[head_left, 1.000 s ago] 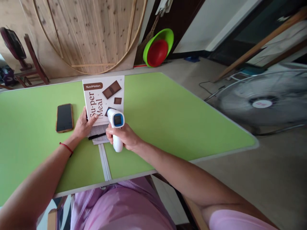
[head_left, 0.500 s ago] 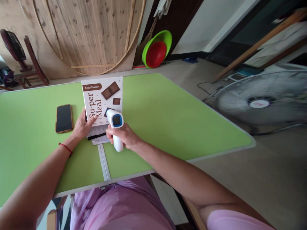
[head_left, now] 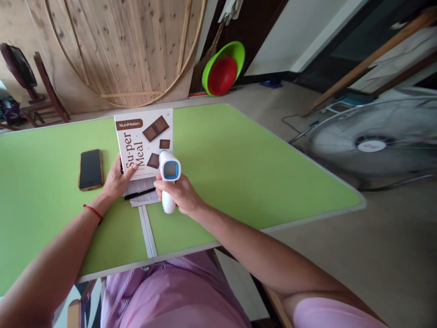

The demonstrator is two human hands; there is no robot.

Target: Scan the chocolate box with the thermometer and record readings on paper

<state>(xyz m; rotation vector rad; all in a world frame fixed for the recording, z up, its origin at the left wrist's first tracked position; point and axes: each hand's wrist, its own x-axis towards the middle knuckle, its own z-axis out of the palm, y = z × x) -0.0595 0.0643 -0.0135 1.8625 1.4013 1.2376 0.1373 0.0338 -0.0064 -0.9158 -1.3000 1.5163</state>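
My left hand [head_left: 118, 178] grips the lower left edge of a white box [head_left: 150, 155] printed with chocolate pieces and "Su-per Meal", its thumb on the front face. The box is tilted up toward me. In my right hand [head_left: 182, 193] is a white infrared thermometer [head_left: 169, 175], held upright by its handle; its blue-rimmed screen faces me and its head overlaps the box's lower right edge. Just below the box lie a sheet of paper with writing [head_left: 134, 187] and a black pen [head_left: 138, 194], both partly hidden.
A smartphone [head_left: 90, 169] lies on the green table [head_left: 246, 168], left of the box. Beyond the right edge stands a large fan [head_left: 372, 143]. Green and red basins [head_left: 221, 75] lean by the wall behind the table.
The thermometer in my right hand has shifted slightly right and up, and its screen has turned from dark to lit grey. The box is nearly still in my left hand.
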